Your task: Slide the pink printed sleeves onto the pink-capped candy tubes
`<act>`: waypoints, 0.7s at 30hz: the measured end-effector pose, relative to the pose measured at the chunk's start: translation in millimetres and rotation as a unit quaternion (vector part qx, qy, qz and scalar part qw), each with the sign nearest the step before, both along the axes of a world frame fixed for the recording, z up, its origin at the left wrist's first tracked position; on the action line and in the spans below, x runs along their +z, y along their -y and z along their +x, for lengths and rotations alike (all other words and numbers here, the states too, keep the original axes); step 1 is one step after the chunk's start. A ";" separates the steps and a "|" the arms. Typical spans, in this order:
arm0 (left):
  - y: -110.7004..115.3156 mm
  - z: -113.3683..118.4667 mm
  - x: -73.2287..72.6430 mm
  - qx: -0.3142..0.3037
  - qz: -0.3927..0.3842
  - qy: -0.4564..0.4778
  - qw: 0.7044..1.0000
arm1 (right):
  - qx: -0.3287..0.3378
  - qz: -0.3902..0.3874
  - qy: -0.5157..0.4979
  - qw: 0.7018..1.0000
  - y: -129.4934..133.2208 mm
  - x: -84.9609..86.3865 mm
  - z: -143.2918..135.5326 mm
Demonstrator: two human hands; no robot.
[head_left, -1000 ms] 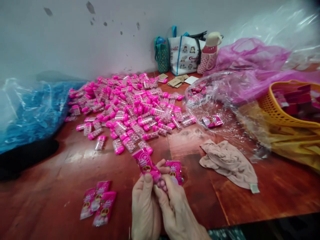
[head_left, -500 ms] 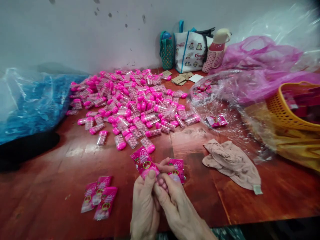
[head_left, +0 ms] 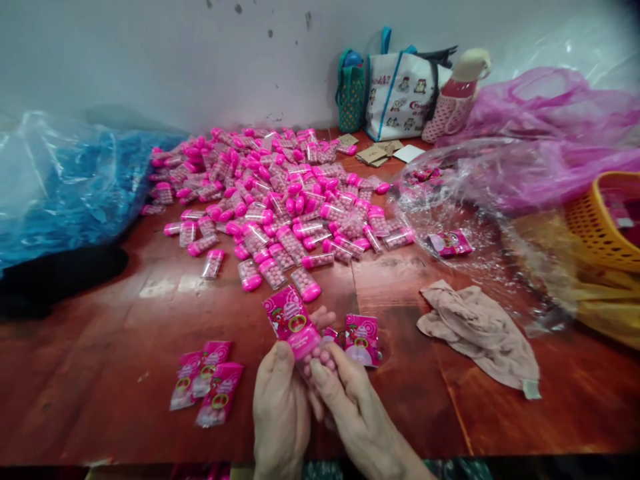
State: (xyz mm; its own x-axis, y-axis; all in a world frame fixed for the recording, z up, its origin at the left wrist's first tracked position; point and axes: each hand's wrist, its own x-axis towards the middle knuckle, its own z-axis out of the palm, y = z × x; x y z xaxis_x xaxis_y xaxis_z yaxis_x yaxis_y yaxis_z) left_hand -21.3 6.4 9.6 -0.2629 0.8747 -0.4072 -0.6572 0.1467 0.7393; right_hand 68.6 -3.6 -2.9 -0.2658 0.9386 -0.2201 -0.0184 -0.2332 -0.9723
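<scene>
Between my hands is a small clear candy bottle (head_left: pixel 324 362) filled with pink balls, a pink printed sleeve (head_left: pixel 291 315) over its upper end. My left hand (head_left: pixel 281 403) cradles it from the left, thumb at the sleeve's lower edge and fingertips showing behind it. My right hand (head_left: pixel 353 403) pinches the bottle's lower end between thumb and fingers. Just beyond the right hand lie pink printed sleeves (head_left: pixel 363 340), partly hidden by that hand. To the left, three sleeved candy bottles (head_left: pixel 219 395) lie overlapping on the red-brown table (head_left: pixel 125 393).
A large heap of pink-capped candy bottles (head_left: pixel 280 200) covers the table's far middle. A clear bag of blue pieces (head_left: pixel 85 193) stands left. On the right are a beige cloth (head_left: pixel 480 330), clear plastic with a pink packet (head_left: pixel 450 243), and a yellow basket (head_left: pixel 595 223).
My left thumb has slid down from the sleeve toward its lower edge, and the left hand sits slightly further left. Both hands keep the bottle. The view has shifted a little.
</scene>
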 end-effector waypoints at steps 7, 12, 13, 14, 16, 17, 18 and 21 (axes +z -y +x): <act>9.4 11.4 0.0 0.000 -0.030 -0.031 0.999 | -0.061 0.014 0.102 0.993 25.1 -10.0 -9.4; 11.9 15.4 0.9 -0.005 -0.024 -0.012 1.000 | -0.103 0.030 0.109 0.988 29.2 -9.5 -9.7; 11.5 14.0 0.6 -0.004 -0.023 -0.002 1.000 | -0.085 0.033 0.093 0.992 25.2 -9.3 -8.7; 10.7 11.8 0.1 -0.006 -0.023 0.005 1.000 | -0.063 0.036 0.072 0.995 20.3 -9.0 -7.8; 8.2 5.8 -0.8 -0.009 -0.020 0.011 1.000 | -0.019 0.035 0.031 0.999 10.0 -8.0 -6.5; 6.5 2.5 -1.2 -0.013 -0.016 0.009 1.000 | -0.002 0.033 0.016 0.999 5.7 -7.2 -6.2; 4.6 -0.7 -1.4 -0.019 -0.013 0.005 1.000 | 0.007 0.031 0.009 0.999 2.4 -6.2 -6.1; -0.4 -7.1 -1.1 -0.037 -0.012 -0.011 0.999 | 0.023 0.042 0.032 0.998 -0.3 -3.8 -4.9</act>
